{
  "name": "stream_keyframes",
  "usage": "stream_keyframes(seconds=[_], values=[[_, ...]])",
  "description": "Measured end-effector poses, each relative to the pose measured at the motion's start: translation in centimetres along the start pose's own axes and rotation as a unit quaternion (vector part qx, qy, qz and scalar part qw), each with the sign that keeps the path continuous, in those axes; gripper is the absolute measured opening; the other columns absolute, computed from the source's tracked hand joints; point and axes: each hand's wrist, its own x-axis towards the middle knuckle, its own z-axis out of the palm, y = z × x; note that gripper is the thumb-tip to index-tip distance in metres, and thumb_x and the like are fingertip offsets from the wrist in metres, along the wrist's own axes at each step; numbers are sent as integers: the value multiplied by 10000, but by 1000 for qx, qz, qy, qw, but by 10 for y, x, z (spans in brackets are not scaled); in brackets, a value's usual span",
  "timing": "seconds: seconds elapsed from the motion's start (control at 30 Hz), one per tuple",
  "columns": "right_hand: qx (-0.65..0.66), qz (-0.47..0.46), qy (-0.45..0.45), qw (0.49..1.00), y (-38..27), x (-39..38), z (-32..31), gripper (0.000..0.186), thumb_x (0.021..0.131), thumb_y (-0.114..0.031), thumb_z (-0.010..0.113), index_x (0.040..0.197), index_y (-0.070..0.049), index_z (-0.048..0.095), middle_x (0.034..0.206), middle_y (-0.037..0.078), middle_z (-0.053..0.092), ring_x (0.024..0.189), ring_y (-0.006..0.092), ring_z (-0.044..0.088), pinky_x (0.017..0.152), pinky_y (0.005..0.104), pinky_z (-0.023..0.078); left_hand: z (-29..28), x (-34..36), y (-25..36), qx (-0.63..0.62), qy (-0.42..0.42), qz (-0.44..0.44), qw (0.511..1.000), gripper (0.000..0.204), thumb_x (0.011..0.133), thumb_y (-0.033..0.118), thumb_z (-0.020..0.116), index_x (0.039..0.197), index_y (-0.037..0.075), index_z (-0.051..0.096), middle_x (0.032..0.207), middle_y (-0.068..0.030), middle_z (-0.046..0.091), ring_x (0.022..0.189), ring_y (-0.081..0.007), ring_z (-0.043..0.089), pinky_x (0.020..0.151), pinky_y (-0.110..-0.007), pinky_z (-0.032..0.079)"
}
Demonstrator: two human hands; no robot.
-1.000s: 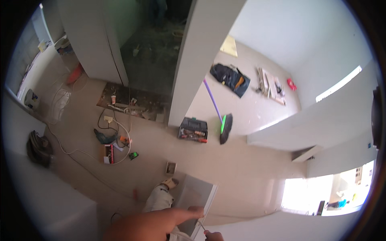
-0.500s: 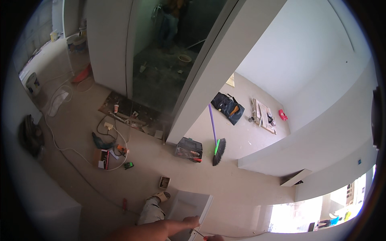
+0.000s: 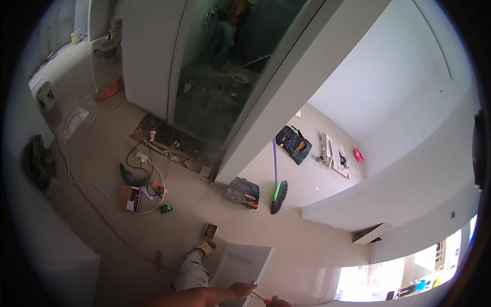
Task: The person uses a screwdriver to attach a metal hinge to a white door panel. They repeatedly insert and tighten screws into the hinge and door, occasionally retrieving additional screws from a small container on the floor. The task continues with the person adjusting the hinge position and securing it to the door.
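At the lower edge, a white panel with a raised rim [image 3: 244, 260] stands tilted beside my leg. My left hand [image 3: 241, 290] is closed at its right edge, the fingertips pinched on something too small to make out. Just right of it, my right hand [image 3: 277, 302] is wrapped round the red handle of what looks like a screwdriver [image 3: 259, 296]. Its thin dark shaft points at my left fingertips. The picture's lower edge cuts off part of the right hand.
A small open box [image 3: 209, 231] lies by my foot. Farther off stand a toolbox [image 3: 242, 193] and a purple-handled broom [image 3: 279, 197]. A green drill [image 3: 134, 178] and cables lie to the left. A red-handled tool [image 3: 158, 258] is on the floor. Glass [image 3: 215, 102] reflects a person.
The whole view has shifted slightly. Both hands appear a little lower and to the right, still together at the panel's edge, with the screwdriver between them.
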Motion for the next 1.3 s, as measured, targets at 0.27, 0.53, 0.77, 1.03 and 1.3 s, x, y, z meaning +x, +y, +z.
stream_keyframes(seconds=[0.27, 0.53, 0.77, 1.03, 1.3], values=[[-9, -17, 94, 995, -13, -12, 3, 169, 911, -157, 503, 968, -56, 626, 886, 169, 633, 788, 342, 644, 684, 472, 522, 18, 15, -6, -57, -27, 3, 998, 189, 875, 264, 568, 975, 106, 596, 921, -153, 660, 931, -364, 638, 788, -490, 480], [57, -156, 42, 985, 19, 5, -3, 271, 867, -136, 534, 1125, -99, 611, 885, 127, 637, 840, 318, 652, 712, 453, 525, 68, 45, -48, -110, 5, 31, 993, 214, 874, 290, 605, 989, 115, 561, 941, -151, 648, 935, -369, 627, 781, -501, 471], [-194, -13, 1, 981, -37, -13, -29, 288, 900, -186, 503, 1164, -121, 599, 988, 114, 605, 929, 316, 628, 787, 469, 510, 75, 54, -56, -93, -35, 33, 994, 203, 896, 289, 569, 998, 114, 558, 942, -157, 648, 934, -377, 623, 786, -508, 467], [14, -130, -12, 991, 19, 2, -17, 251, 913, -178, 480, 1122, -132, 611, 982, 148, 635, 929, 367, 626, 793, 508, 502, 76, 47, -49, -100, -3, 52, 994, 220, 880, 276, 591, 1018, 110, 546, 959, -166, 643, 943, -381, 620, 793, -510, 465], [-160, -3, 74, 984, -47, -10, -9, 153, 889, -123, 477, 1006, -70, 561, 882, 204, 651, 868, 362, 646, 729, 491, 522, 69, 46, -52, -103, -34, 26, 994, 217, 882, 278, 589, 1012, 110, 544, 951, -172, 646, 926, -396, 621, 782, -521, 462]])
